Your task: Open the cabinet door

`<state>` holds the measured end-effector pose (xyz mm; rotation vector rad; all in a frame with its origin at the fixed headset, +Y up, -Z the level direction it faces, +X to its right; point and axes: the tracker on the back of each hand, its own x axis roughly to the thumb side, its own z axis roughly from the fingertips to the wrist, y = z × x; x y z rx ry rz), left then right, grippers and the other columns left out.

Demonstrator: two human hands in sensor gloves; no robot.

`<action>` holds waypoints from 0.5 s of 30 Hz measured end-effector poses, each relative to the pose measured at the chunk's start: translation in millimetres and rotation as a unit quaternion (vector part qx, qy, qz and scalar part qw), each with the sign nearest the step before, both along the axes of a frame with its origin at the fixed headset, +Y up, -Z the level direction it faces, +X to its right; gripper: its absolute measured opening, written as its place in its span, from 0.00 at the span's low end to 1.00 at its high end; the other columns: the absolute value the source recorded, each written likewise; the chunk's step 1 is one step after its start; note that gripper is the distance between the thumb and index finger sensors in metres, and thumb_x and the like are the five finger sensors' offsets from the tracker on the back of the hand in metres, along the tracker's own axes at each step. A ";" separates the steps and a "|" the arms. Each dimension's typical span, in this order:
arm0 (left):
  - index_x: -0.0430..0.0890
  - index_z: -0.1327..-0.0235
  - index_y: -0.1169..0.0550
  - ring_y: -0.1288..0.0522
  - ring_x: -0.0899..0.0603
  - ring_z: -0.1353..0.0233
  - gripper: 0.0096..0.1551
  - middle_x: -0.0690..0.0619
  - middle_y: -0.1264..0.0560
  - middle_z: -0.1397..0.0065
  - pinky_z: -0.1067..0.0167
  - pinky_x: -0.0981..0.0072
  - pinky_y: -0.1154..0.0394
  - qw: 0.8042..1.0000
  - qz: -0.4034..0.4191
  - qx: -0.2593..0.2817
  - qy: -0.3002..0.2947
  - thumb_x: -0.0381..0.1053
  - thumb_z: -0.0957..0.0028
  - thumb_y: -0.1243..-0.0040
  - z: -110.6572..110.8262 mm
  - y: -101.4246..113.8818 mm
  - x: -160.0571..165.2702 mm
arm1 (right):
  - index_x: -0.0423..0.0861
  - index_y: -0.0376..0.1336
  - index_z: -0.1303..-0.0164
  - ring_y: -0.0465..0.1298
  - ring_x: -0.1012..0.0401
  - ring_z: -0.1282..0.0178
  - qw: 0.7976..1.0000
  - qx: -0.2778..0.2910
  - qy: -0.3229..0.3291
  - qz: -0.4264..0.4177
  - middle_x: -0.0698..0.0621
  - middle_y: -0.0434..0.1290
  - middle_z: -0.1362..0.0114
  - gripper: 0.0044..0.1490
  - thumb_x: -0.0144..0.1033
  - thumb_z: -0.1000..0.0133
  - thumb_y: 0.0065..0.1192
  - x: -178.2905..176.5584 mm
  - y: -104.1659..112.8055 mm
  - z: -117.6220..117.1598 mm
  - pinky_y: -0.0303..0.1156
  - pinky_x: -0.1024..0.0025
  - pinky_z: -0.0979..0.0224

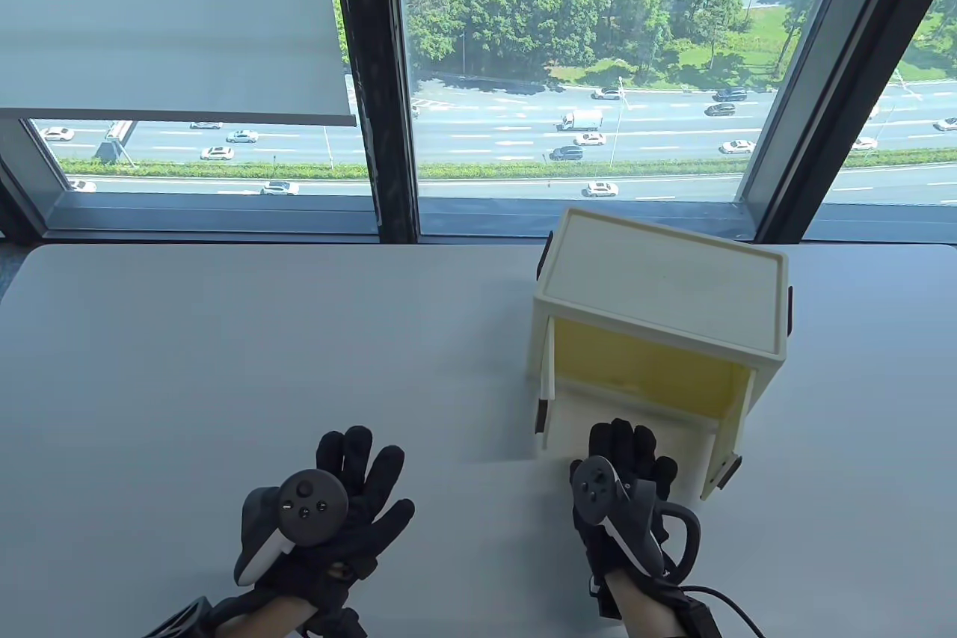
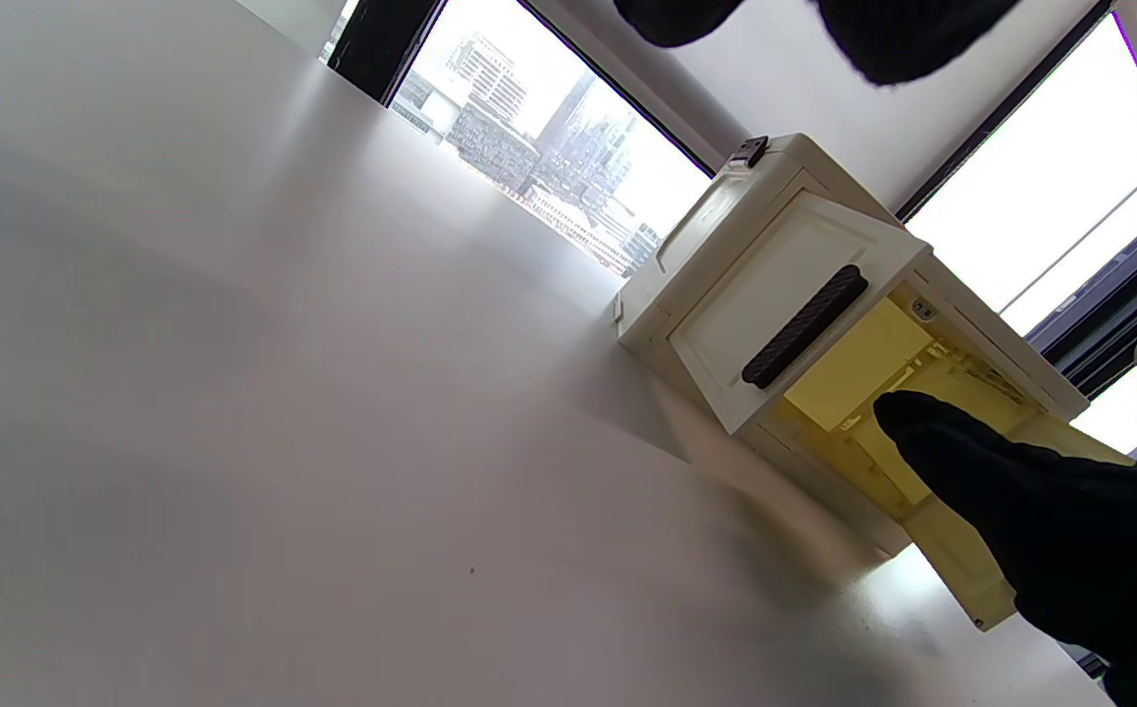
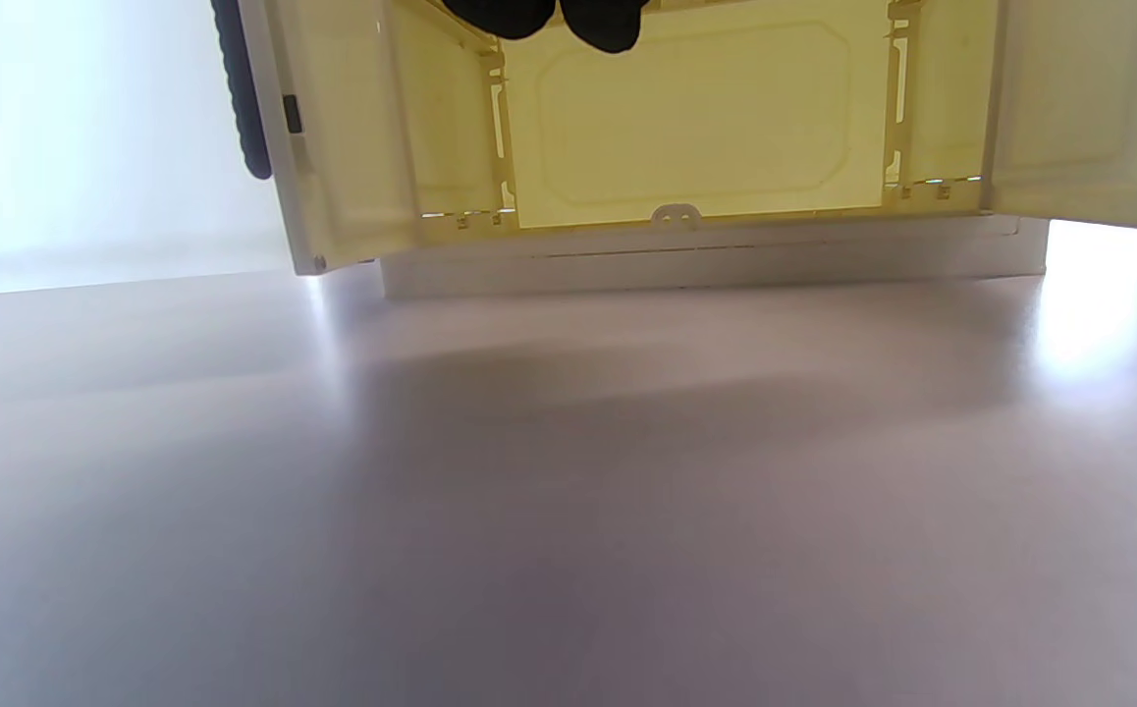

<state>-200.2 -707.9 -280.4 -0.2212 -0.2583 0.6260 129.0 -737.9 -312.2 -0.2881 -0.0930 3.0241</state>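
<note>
Cabinet (image 1: pixel 665 286) light plastic, may slide; I'd grip door (image 2: pixel 775 314) by ribbed handle (image 2: pixel 804 326). Both hands (image 1: pixel 329 511) (image 1: pixel 624 488) spread, holding nothing.

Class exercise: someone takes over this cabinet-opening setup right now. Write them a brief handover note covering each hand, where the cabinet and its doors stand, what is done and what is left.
Left hand: open, fingers spread, over the table, gripping nothing.
Right hand: open, in front of the cabinet's opening, holding nothing.
Cabinet: at the table's far right, near the window.
Left door and right door: both swung outward; yellow interior shows, nothing visible inside.
Done: doors are open.
Left: likely just withdraw both hands.
</note>
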 end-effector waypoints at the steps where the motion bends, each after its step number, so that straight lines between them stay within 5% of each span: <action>1: 0.56 0.17 0.50 0.82 0.46 0.21 0.42 0.59 0.74 0.19 0.24 0.39 0.67 1.000 0.000 0.000 0.000 0.69 0.42 0.57 -0.2 0.0 0.0 | 0.54 0.39 0.17 0.37 0.49 0.17 1.000 -0.005 0.003 0.003 0.48 0.42 0.14 0.40 0.56 0.40 0.30 -1.6 -2.3 -0.5 0.42 0.45 0.25; 15: 0.56 0.17 0.50 0.82 0.46 0.21 0.42 0.60 0.74 0.19 0.24 0.39 0.67 1.000 -0.004 -0.008 0.000 0.69 0.42 0.57 -0.1 -0.7 0.2 | 0.54 0.40 0.17 0.37 0.49 0.17 1.000 -0.006 0.005 0.006 0.48 0.42 0.14 0.40 0.56 0.40 0.29 -4.4 -6.2 0.7 0.42 0.46 0.25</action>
